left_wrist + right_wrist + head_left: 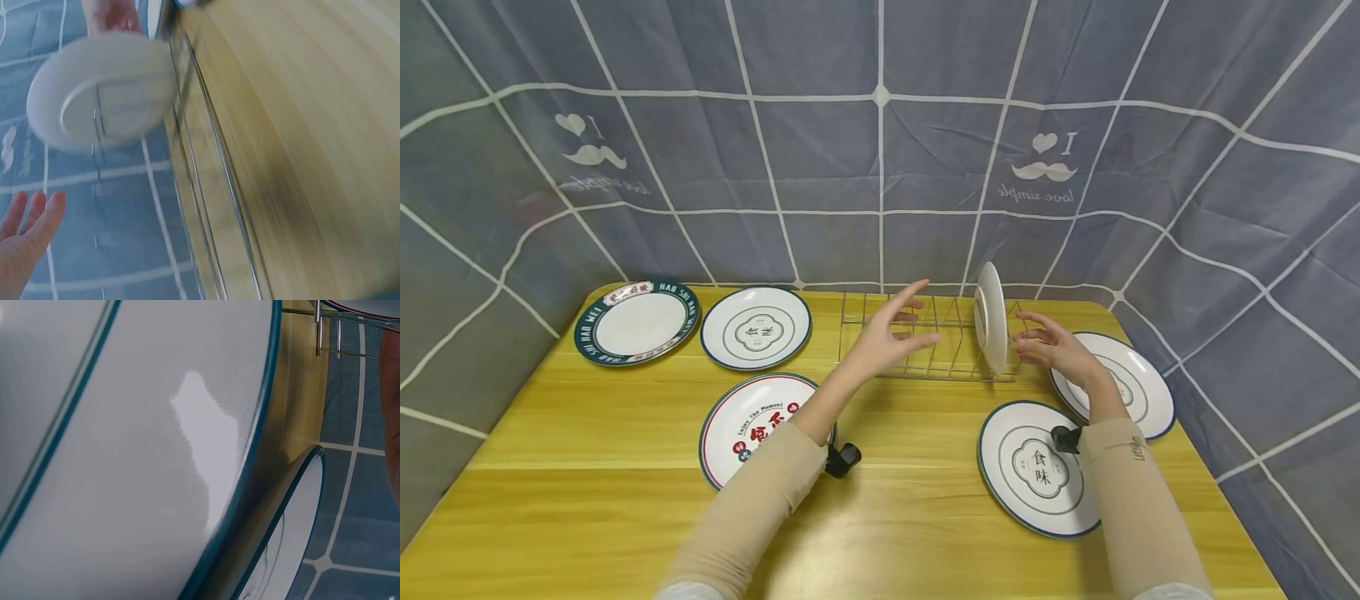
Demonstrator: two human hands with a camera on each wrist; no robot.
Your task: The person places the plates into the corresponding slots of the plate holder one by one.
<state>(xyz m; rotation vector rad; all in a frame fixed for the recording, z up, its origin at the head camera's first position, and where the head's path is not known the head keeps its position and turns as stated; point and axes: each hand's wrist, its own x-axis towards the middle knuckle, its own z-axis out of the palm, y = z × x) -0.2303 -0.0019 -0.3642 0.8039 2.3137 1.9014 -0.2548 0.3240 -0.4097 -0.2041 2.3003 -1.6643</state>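
Note:
A white plate point(992, 321) stands on edge in the right end of a wire dish rack point(925, 372). My right hand point(1063, 354) is just to the right of it, fingers loosely bent and fingertips close to its rim. In the left wrist view, the pale underside of that plate point(106, 94) faces me, with part of the right hand point(112, 15) behind it. Over the left half of the rack, my left hand point(883, 337) has its thumb and fingers spread apart, holding nothing. Its fingers point(40, 219) show at the left wrist view's edge.
Right of the rack lie two blue-rimmed plates, one farther back point(1138, 379) and one nearer point(1011, 442). Left of it are a green-rimmed plate point(640, 325), a blue-rimmed plate point(726, 321) and a red-patterned plate point(730, 417), partly under my left forearm. A grey curtain point(820, 158) hangs behind.

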